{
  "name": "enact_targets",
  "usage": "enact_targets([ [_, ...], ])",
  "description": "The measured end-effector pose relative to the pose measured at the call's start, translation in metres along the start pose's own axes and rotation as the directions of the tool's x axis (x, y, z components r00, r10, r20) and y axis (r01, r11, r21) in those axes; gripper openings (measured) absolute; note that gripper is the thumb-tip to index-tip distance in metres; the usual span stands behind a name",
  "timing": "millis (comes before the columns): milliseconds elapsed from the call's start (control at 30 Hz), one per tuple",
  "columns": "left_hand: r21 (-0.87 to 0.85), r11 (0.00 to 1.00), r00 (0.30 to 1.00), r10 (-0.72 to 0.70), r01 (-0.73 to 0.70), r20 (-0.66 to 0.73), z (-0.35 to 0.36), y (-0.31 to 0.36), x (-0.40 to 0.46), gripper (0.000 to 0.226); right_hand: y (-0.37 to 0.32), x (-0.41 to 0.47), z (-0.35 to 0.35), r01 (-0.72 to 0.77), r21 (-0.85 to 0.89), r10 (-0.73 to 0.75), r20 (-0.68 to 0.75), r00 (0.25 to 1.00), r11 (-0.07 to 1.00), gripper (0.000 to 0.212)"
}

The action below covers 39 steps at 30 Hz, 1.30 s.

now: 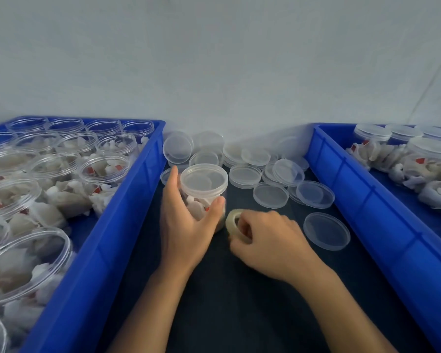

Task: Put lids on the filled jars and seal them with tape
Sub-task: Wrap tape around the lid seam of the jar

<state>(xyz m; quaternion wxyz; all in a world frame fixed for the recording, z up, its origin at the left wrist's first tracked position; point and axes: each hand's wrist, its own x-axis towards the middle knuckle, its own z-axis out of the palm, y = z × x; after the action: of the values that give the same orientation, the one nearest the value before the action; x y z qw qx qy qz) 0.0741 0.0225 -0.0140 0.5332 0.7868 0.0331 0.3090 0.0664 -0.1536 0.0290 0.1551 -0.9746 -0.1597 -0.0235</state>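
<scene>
Head view, centre of the frame: the left hand [186, 220] wraps the filled jar [203, 197] that stands on the dark bench [239, 301], thumb on its right wall and fingers round the left, just below the lid [204, 179] already sitting on top. Lower and to the right, touching or just beside the jar's base, the right hand [267, 240] curls round a roll of clear tape [236, 222], fingers pinched at its rim; whether a loose tape end is lifted I cannot tell.

The jar looks like thin clear plastic: light, smooth and probably slippery, stiff enough for a firm hold but likely to flex if squeezed hard. Its wall below the lid seems the best place to grip, leaving the lid seam free for tape. The tape itself would be floppy and sticky, best led from the roll.

Loose lids [245, 174] lie scattered across the upper middle. A blue crate [127, 225] on the left holds open filled jars; another blue crate [367, 200] on the right holds lidded ones.
</scene>
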Motion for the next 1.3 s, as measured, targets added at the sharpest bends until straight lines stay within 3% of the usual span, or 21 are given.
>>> enact_targets([
  [67,0.109,0.982,0.978,0.168,-0.155,-0.127,-0.002,0.011,-0.003,0.091,0.003,0.0,-0.004,-0.04,0.162,0.062,-0.137,0.989,0.986,0.031],
  [133,0.272,0.899,0.888,0.404,-0.342,-0.218,-0.002,0.021,-0.007,0.063,0.005,0.001,-0.006,-0.025,0.419,0.123,-0.208,0.97,0.908,0.031],
  [200,0.316,0.81,0.81,0.561,-0.494,-0.173,0.0,0.028,-0.013,0.031,0.004,0.003,-0.006,0.013,0.581,0.153,-0.235,0.96,0.814,0.029],
  [267,0.256,0.77,0.788,0.613,-0.585,-0.044,0.003,0.032,-0.019,0.015,0.002,0.003,-0.004,0.044,0.626,0.153,-0.258,0.954,0.779,0.022],
  [367,0.136,0.852,0.862,0.503,-0.506,0.063,0.006,0.037,-0.024,0.029,0.003,0.001,-0.001,0.106,0.508,0.088,-0.343,0.935,0.855,0.011],
  [500,0.081,0.944,0.947,0.316,-0.32,0.051,0.005,0.044,-0.022,0.048,0.002,0.001,0.002,0.228,0.254,-0.081,-0.485,0.871,0.94,0.015],
  [600,0.057,0.964,0.965,0.255,-0.259,0.058,0.001,0.047,-0.02,0.046,0.002,0.001,0.0,0.321,0.155,-0.185,-0.559,0.808,0.934,0.017],
  [833,-0.145,0.989,0.991,0.054,-0.036,0.12,-0.004,0.048,-0.019,0.013,0.013,0.002,-0.003,0.38,-0.044,-0.34,-0.552,0.761,0.924,0.015],
  [1000,-0.16,0.986,0.994,0.061,-0.046,0.089,-0.007,0.046,-0.017,0.005,0.015,0.004,-0.001,0.387,-0.035,-0.341,-0.552,0.761,0.921,0.022],
  [1300,0.082,0.947,0.95,0.309,-0.312,0.048,-0.003,0.045,-0.019,0.008,0.015,0.004,-0.001,0.266,-0.017,-0.239,-0.496,0.835,0.964,0.024],
])
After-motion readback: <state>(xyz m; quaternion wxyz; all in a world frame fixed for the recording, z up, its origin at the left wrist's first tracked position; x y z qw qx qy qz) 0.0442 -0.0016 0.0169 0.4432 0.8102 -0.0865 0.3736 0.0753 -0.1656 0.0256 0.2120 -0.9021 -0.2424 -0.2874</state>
